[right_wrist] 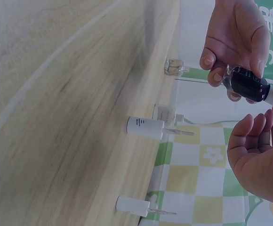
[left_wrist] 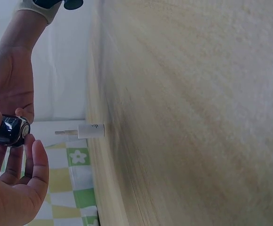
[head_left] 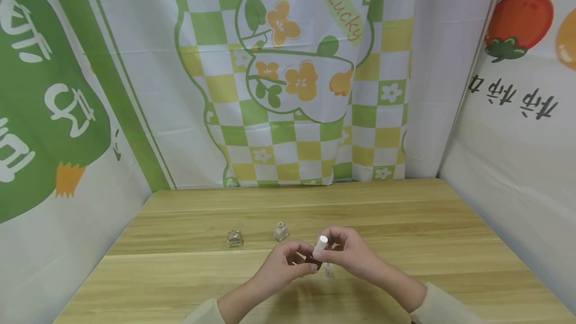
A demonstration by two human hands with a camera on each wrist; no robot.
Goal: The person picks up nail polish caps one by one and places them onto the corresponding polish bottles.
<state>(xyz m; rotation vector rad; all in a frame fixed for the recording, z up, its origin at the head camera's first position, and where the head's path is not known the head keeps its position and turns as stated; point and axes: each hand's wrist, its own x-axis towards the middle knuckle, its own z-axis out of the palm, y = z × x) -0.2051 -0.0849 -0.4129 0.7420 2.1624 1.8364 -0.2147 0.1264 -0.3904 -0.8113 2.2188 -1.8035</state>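
Observation:
A small bottle of dark nail polish (right_wrist: 247, 84) is tilted above the table between both hands. My left hand (head_left: 276, 266) grips its glass body between thumb and fingers. On the bottle's neck sits a white cap (head_left: 320, 245), which my right hand (head_left: 355, 253) pinches. Below the hands, a white brush cap (right_wrist: 145, 127) stands on the table with its brush pointing up. A second brush cap (right_wrist: 132, 205) stands likewise in the right wrist view. Right-hand fingers partly hide the held cap there.
Two clear glass bottles without caps, one (head_left: 281, 232) near the hands and another (head_left: 234, 238) farther left, stand on the wooden table (head_left: 180, 274). A checkered cloth (head_left: 297, 149) hangs behind the table's far edge, and printed cloths flank both sides.

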